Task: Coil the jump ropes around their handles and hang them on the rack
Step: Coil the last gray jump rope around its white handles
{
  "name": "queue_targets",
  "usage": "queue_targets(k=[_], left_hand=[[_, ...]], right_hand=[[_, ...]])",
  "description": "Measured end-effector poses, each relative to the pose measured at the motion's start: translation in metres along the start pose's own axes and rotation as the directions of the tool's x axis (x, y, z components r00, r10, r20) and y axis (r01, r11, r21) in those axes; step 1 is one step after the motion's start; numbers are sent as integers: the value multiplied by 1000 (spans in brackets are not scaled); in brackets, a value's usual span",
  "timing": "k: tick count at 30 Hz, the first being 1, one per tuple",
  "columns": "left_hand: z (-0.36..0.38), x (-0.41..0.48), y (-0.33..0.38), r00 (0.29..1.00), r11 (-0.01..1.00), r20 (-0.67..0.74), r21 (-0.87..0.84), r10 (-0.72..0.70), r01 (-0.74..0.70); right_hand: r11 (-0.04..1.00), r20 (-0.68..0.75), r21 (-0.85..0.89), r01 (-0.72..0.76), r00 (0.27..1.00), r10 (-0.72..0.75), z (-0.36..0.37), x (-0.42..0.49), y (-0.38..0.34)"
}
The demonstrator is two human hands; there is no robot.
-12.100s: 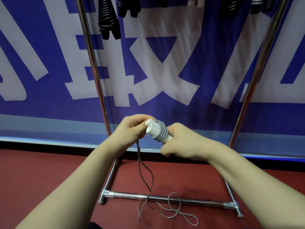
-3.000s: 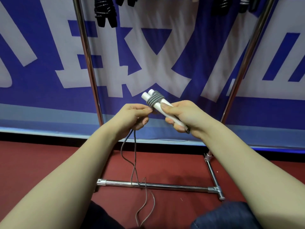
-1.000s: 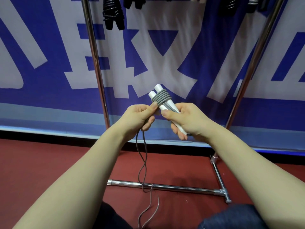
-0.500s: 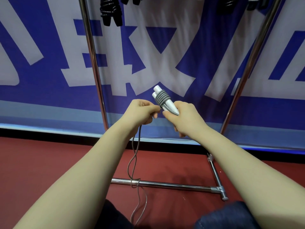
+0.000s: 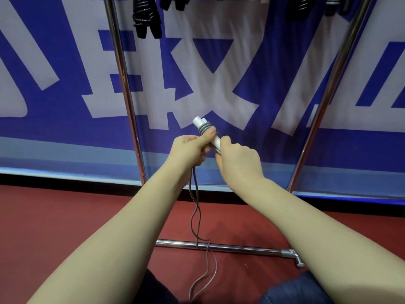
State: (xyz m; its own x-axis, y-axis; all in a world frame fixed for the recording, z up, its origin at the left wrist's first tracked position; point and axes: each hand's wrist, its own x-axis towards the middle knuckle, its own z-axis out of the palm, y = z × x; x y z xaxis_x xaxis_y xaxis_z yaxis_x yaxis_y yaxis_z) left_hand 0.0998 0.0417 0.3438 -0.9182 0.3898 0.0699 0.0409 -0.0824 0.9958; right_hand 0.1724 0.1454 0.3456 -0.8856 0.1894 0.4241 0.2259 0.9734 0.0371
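Jump rope handles, white and paired, gripped low in the curled right hand, tips tilted up and away. Grey coils round their upper end, pinned under the thumb of the left hand, loose rope pinched in the same fist. Doubled strands hanging down, crossing the rack base bar onto the red floor. Black coiled ropes hung above, before a blue banner.

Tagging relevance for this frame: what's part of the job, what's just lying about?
Job: handles, gripped by right hand; rope, partly coiled round them, tail in left hand; rack; black ropes, hung.
Lying about: banner; floor; jeans.
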Motion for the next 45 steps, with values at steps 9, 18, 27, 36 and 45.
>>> queue_targets(k=[9, 18, 27, 36, 45], left_hand=[[-15, -5, 1, 968, 991, 223, -92, 116, -98], [-10, -6, 5, 967, 990, 222, -95, 125, -106], [-17, -8, 3, 917, 982, 375, -170, 138, -79], [-22, -5, 3, 878, 979, 448, -174, 171, -101], [-18, -6, 6, 947, 997, 311, -45, 74, -63]], right_hand=[[192, 389, 907, -375, 921, -40, -8, 1, 23], [467, 259, 848, -251, 965, 49, 0, -2, 17], [27, 470, 879, -475, 858, -206, -22, -2, 28], [-91, 453, 862, -499, 838, -303, -25, -6, 27], [142, 298, 946, -291, 954, -31, -21, 0, 28]])
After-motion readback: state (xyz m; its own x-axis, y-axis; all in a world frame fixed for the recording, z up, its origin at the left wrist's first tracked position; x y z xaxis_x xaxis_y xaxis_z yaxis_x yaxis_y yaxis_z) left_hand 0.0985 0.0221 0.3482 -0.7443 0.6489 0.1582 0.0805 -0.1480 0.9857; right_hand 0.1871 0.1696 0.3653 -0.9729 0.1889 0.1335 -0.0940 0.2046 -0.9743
